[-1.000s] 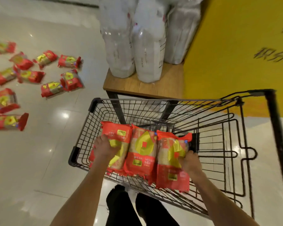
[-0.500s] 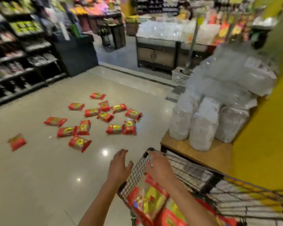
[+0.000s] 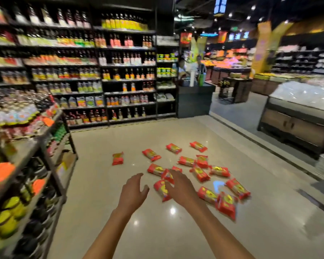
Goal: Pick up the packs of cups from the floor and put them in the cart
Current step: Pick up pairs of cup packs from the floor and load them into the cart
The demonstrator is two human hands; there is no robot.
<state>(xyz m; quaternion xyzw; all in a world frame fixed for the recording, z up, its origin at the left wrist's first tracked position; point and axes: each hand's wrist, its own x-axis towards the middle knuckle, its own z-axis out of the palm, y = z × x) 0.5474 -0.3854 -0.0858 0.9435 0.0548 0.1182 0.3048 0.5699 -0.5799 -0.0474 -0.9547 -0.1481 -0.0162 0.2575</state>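
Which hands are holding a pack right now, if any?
Neither. The left hand and right hand are open, fingers spread, empty; packs lie on the floor.

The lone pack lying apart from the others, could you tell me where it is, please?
In the head view, the lone pack lies left of the cluster, toward the shelving.

Red packs of cups with yellow markings lie on a glossy pale beige floor.

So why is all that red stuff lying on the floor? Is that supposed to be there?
No. Over a dozen red packs lie scattered at all angles on the shiny floor, some overlapping, instead of on the shelves. Both hands are open and empty above them.
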